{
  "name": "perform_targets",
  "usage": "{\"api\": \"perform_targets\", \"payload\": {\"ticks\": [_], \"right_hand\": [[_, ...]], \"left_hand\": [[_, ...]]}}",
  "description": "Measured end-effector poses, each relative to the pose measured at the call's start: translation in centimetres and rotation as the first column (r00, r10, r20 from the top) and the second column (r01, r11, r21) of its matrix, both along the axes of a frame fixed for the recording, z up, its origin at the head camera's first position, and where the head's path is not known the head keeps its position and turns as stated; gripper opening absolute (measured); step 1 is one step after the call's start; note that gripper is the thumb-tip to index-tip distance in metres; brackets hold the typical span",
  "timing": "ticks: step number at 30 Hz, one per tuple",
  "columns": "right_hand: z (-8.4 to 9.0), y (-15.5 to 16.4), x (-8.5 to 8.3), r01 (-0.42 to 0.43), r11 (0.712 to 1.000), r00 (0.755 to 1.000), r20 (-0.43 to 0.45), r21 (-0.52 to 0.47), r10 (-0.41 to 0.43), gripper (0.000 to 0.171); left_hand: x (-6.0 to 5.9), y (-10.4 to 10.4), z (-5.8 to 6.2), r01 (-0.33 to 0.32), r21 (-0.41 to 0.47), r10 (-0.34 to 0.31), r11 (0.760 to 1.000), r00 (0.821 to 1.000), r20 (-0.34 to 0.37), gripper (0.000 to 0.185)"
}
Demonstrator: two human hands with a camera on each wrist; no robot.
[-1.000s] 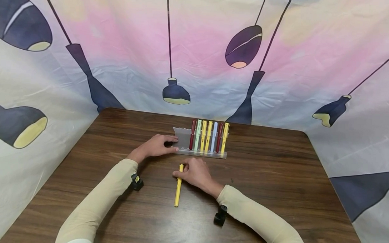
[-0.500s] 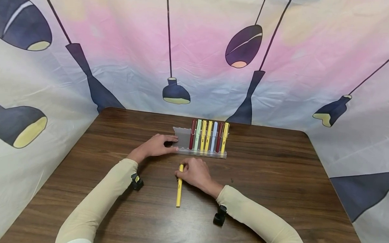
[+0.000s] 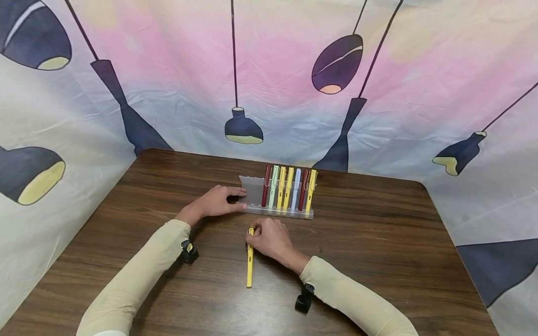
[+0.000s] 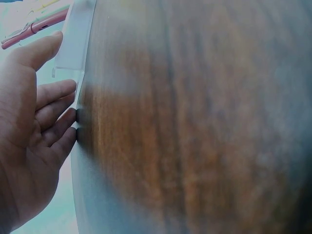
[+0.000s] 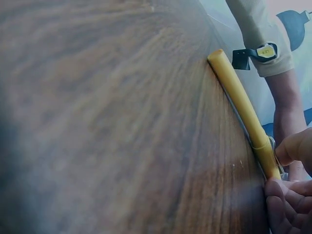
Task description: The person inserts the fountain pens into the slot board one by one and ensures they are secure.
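A yellow pen (image 3: 249,266) lies on the table, its long end toward me. My right hand (image 3: 273,237) pinches the capped end between thumb and fingers, as the right wrist view shows beside the clip. Behind it stands a clear plastic pen rack (image 3: 252,193). My left hand (image 3: 214,200) touches the rack's left end, with thumb and fingers spread apart and only slightly bent. Several pens fill the rack's right part: dark red (image 3: 266,187), light green (image 3: 273,190), yellow (image 3: 311,191) and light blue (image 3: 296,188) among them.
The dark wooden table (image 3: 372,270) reaches to a fabric backdrop (image 3: 188,61) printed with lamps. Black wrist cameras sit on both sleeves. The rack's left part, near the left hand, shows bare notches.
The yellow pen has turned slightly, its near end shifting a little to the right, and the right fingertips have shifted right with it. The left hand and the rack have stayed put.
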State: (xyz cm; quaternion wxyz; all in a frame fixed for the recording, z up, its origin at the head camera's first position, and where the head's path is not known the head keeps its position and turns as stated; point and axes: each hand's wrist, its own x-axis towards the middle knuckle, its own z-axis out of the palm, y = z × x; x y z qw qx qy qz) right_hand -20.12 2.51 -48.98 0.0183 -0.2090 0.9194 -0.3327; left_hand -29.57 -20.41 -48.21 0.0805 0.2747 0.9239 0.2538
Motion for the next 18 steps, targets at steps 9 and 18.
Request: {"api": "perform_targets", "payload": {"ticks": [9,18], "right_hand": [[0.33,0.21,0.05,-0.012,1.0,1.0,-0.015,-0.017,0.012,0.015],[0.02,-0.01,-0.14,-0.011,1.0,1.0,0.004,-0.005,0.011,0.016]], "left_hand": [[0.05,0.09,0.27,-0.01,-0.001,0.01,1.0,1.0,0.014,0.061],[0.09,0.18,0.25,-0.008,-0.006,0.008,1.0,1.0,-0.003,0.059]]}}
